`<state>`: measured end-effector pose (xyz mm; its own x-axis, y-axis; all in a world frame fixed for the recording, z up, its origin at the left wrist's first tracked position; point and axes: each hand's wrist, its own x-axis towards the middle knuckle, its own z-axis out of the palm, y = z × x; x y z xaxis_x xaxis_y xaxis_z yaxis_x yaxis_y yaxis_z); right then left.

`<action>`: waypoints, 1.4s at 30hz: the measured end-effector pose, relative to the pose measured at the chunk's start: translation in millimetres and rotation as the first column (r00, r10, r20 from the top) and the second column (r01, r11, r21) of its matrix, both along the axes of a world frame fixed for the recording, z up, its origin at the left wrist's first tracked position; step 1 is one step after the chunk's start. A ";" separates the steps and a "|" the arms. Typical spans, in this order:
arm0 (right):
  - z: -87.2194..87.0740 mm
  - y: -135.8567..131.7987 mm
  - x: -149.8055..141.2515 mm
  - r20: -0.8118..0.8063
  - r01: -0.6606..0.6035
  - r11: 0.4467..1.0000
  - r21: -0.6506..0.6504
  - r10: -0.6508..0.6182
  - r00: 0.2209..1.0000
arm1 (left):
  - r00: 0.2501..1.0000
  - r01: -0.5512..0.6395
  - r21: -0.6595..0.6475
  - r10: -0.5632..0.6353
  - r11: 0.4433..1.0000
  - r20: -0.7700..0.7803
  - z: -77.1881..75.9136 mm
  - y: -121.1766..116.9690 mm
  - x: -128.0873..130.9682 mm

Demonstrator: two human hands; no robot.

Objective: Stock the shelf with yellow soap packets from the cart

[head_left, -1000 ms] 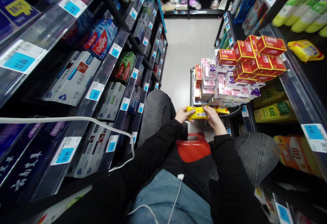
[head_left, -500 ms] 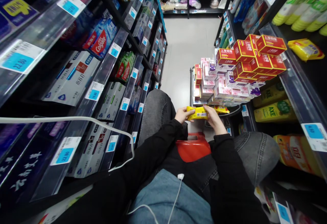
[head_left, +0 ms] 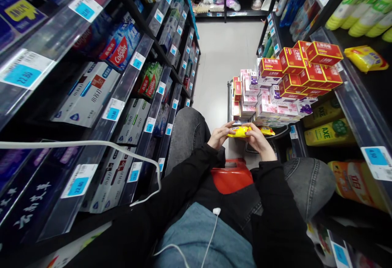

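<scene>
I sit low in a shop aisle with both knees up. My left hand (head_left: 218, 136) and my right hand (head_left: 257, 137) both grip a small yellow packet (head_left: 238, 131), one at each end, fingers curled round it. The packet lies flat between them, just in front of a trolley (head_left: 229, 96) stacked with pink, white and red boxes (head_left: 294, 62). A second yellow packet (head_left: 267, 130) rests on the trolley's edge right of my right hand.
A red stool (head_left: 231, 176) shows between my legs. Toothpaste shelves with blue price tags (head_left: 114, 114) line the left. On the right are shelves with bottles (head_left: 324, 133) and a yellow packet (head_left: 364, 58). A white cable (head_left: 92, 142) crosses the left side.
Both hands have lifted the yellow packet slightly and turned it, so its barcode face no longer shows and it looks thinner. The fingers have shifted over its top.
</scene>
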<state>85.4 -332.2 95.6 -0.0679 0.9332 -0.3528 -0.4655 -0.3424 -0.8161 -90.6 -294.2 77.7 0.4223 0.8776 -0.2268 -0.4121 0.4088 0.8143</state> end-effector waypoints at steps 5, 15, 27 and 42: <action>4.3 -1.7 -2.4 0.086 -0.075 0.989 0.128 0.064 0.994 | 0.998 -0.061 -0.293 0.065 0.954 0.004 -1.4 5.2 -0.1; -7.8 3.5 -14.3 0.094 0.071 0.997 -0.037 -0.068 0.993 | 0.999 -0.036 -0.297 0.029 0.954 -0.027 -8.5 5.2 2.7; -17.7 7.4 -28.0 0.079 0.168 0.986 0.018 -0.169 0.982 | 0.976 -0.211 -0.336 0.217 0.918 -0.021 2.7 5.6 3.6; -38.8 5.3 -53.4 0.324 0.402 0.904 0.143 -0.426 0.845 | 0.909 -0.270 -0.081 0.227 0.959 -0.350 -8.2 9.2 -1.9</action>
